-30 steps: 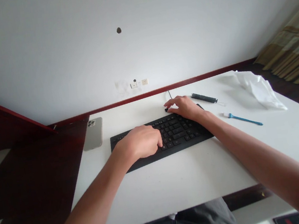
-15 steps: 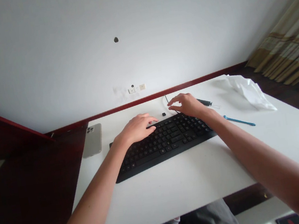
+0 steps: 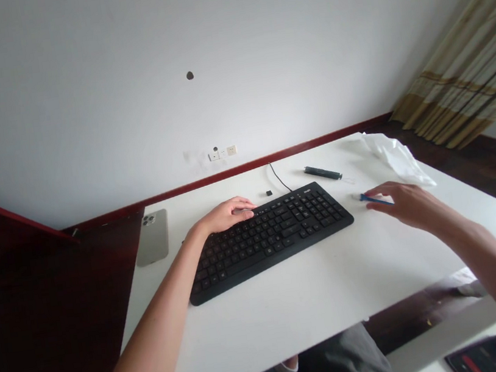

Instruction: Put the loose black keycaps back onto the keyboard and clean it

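Observation:
A black corded keyboard (image 3: 281, 225) lies slanted across the white table. My left hand (image 3: 227, 215) rests on its far left edge, thumb over the top keys and fingers along the back rim, gripping it. Right of the keyboard, my right hand (image 3: 395, 202) has its thumb and fingers on either side of a thin blue stick (image 3: 375, 199) with a whitish tip. The stick's other end is hidden under the hand. Behind the keyboard sit a small loose black piece (image 3: 269, 193), like a keycap, and a dark narrow tool (image 3: 322, 172).
A phone (image 3: 153, 239) lies face down at the table's left edge. Crumpled white plastic (image 3: 396, 156) covers part of the back right corner. The keyboard cable (image 3: 280, 178) runs toward the wall. Below at the right is another dark device (image 3: 484, 357).
My right hand has moved right, from behind the keyboard to the blue stick, uncovering the dark tool and the number pad. My left hand stays on the keyboard. The view has shifted slightly.

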A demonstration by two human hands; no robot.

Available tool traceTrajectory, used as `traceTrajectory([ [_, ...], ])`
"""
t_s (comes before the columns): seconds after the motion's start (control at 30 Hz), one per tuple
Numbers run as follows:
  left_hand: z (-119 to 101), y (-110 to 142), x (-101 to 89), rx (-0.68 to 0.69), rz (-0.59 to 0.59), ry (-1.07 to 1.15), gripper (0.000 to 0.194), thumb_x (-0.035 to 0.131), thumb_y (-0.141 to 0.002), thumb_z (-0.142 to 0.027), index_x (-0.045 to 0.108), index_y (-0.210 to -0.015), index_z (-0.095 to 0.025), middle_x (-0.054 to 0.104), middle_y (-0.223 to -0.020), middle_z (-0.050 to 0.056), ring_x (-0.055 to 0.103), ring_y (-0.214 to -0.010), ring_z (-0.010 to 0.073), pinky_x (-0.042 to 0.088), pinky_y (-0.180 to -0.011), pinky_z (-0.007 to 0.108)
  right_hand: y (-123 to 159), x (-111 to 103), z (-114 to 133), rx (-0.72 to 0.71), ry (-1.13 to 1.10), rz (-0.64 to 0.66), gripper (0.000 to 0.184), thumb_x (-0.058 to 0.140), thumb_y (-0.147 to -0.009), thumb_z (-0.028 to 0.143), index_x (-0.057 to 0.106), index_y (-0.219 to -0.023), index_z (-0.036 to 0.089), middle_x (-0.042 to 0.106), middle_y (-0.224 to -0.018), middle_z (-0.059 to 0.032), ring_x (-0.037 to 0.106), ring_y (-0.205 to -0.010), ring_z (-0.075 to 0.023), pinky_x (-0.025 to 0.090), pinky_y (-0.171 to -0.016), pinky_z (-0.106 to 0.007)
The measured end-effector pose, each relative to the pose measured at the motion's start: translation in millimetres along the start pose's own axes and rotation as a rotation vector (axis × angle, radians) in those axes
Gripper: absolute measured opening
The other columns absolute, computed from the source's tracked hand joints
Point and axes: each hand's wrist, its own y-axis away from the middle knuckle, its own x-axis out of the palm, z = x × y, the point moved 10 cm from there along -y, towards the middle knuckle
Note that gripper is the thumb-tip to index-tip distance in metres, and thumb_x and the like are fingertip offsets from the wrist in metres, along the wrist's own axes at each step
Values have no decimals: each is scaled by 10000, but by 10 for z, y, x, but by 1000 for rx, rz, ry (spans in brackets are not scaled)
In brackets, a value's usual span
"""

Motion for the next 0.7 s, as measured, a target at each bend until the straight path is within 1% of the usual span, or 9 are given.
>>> traceTrajectory([
  [0.1, -13, 15, -16, 28, -10, 22, 513, 625, -976, -561, 701, -1354, -223, 552, -1515, 99, 571, -1342, 230, 436, -1145, 334, -9, 1, -34, 45, -39, 20, 155, 636, -908, 221, 770, -935, 294, 798, -968, -136, 750, -839, -319, 552, -744, -444],
  [0.27, -37, 36, -2, 31, -13, 6, 484, 673, -959, -487, 695, -1356, -211, 555, -1521, 111, 563, -1362, 239, 432, -1156, 345, -320, -104, 287, 5, -45, -3, 202, 569, -920, 239, 765, -963, 232, 780, -878, -98, 745, -825, -285, 559, -725, -409],
  [0.3, -37, 34, -2, 36, -16, 4, 471, 677, -958, -471, 700, -1349, -210, 561, -1517, 113, 563, -1361, 241, 432, -1157, 351, -387, -91, 333, -4, -24, 25, 201, 576, -905, 221, 774, -944, 227, 783, -875, -90, 742, -824, -281, 559, -739, -409],
  [0.37, -29, 25, -8, 48, -27, 17, 443, 681, -958, -446, 711, -1332, -210, 573, -1507, 114, 570, -1355, 244, 434, -1156, 362, -486, -5, 340, 5, 15, 139, 187, 612, -867, 194, 792, -885, 241, 797, -890, -69, 736, -821, -274, 557, -765, -406],
  [0.47, 6, 0, -20, 60, -43, 73, 405, 699, -942, -420, 734, -1288, -212, 598, -1480, 116, 590, -1332, 257, 449, -1142, 382, -551, 95, 204, 78, 60, 286, 148, 663, -856, 238, 809, -857, 260, 809, -921, -55, 734, -821, -281, 551, -766, -404],
  [0.5, 19, -8, -21, 62, -43, 92, 400, 704, -936, -418, 739, -1279, -214, 603, -1475, 116, 594, -1328, 264, 454, -1137, 388, -574, 88, 163, 98, 71, 289, 149, 662, -873, 277, 810, -868, 257, 809, -927, -60, 733, -822, -284, 548, -763, -404],
  [0.57, 38, -17, -24, 68, -38, 117, 400, 709, -928, -425, 744, -1269, -218, 614, -1466, 111, 596, -1324, 277, 461, -1128, 399, -658, 27, 159, 100, 70, 219, 209, 636, -914, 364, 802, -925, 238, 805, -939, -80, 733, -837, -287, 544, -764, -399],
  [0.67, 64, -19, -31, 65, -27, 130, 419, 703, -930, -449, 734, -1290, -237, 616, -1473, 96, 590, -1332, 287, 466, -1118, 407, -865, -35, 333, 24, 25, 73, 347, 617, -928, 463, 768, -1107, 208, 796, -1036, -111, 735, -912, -284, 543, -795, -379],
  [0.7, 73, -17, -34, 62, -25, 133, 423, 704, -930, -452, 731, -1297, -244, 615, -1477, 92, 587, -1338, 288, 466, -1117, 408, -950, -8, 405, -5, 19, 60, 408, 628, -916, 491, 747, -1177, 200, 789, -1082, -121, 732, -937, -286, 541, -810, -377],
])
